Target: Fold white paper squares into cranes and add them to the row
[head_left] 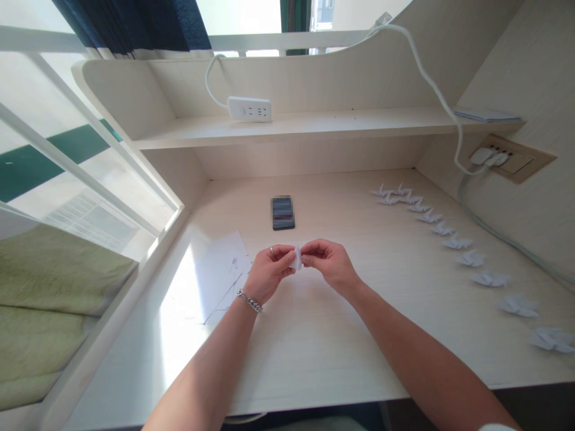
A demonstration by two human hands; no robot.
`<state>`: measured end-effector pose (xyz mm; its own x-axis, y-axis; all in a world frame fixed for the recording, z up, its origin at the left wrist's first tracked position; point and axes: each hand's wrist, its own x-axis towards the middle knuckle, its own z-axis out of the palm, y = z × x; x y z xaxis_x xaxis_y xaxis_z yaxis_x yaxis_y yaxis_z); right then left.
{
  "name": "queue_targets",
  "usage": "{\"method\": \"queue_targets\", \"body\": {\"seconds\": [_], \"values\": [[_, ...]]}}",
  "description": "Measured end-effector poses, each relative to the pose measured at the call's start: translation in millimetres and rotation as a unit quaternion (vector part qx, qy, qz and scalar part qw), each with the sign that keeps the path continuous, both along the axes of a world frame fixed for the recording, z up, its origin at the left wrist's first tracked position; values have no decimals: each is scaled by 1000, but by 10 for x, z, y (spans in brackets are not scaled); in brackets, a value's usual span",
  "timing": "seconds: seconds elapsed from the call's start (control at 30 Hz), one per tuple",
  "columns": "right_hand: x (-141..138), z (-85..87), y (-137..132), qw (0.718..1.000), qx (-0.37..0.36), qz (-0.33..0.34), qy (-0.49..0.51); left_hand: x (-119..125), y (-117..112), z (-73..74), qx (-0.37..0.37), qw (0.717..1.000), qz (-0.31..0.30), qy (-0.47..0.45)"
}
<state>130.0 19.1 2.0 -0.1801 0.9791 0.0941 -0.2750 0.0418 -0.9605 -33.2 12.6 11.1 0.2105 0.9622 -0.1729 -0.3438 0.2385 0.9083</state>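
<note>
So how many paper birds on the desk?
12 paper birds: 5 bunched at the back right of the desk, 7 in a line from there toward the near right corner. The bunch is tight; some may be hidden.

No legible text, labels, brands or numbers in view. Phone (283, 215) screen is pixelated, unreadable. Nothing I can make out on power strip (250, 109) or wall socket (521, 163) either.
</note>
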Motion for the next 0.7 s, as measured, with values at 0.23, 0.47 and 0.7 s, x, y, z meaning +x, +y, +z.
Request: {"method": "queue_targets", "body": {"seconds": [0.23, 0.47, 0.7], "values": [[-2, -9, -25, 995, 44, -49, -74, 18, -13, 15, 6, 1000, 15, 25], [1, 58, -103, 967, 137, -97, -193, 13, 6, -24, 32, 996, 42, 77], [91, 70, -46, 948, 148, -48, -276, -16, 21, -44, 86, 981, 27, 170]]}}
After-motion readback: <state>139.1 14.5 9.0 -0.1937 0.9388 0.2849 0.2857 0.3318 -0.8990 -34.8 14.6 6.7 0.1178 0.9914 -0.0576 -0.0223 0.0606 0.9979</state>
